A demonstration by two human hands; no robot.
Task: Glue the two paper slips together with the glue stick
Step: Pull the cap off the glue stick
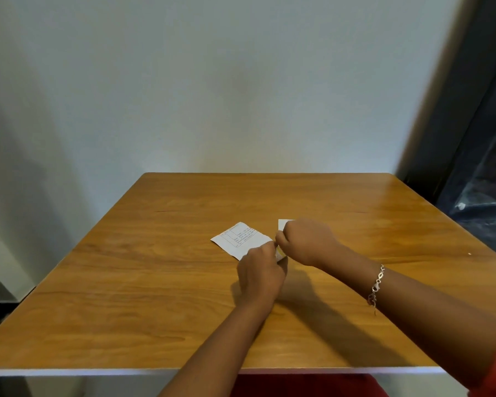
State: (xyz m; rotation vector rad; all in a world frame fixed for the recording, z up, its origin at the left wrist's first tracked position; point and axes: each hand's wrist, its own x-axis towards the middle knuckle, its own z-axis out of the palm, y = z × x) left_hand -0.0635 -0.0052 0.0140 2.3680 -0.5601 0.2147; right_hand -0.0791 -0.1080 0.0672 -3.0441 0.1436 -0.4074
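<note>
Head view: 2 hands meet over a wooden table (155, 282). The left hand (259, 272) and right hand (307, 242) are both clenched around a small yellowish glue stick (279, 255) between them. A printed paper slip (239, 239) lies flat just left of them, its table of text too small to read. A second slip (282, 224) peeks out behind the right hand. A chain bracelet (377, 285) circles the right wrist.

wooden table (143, 296), printed slip (238, 239), second slip (282, 223)
</note>
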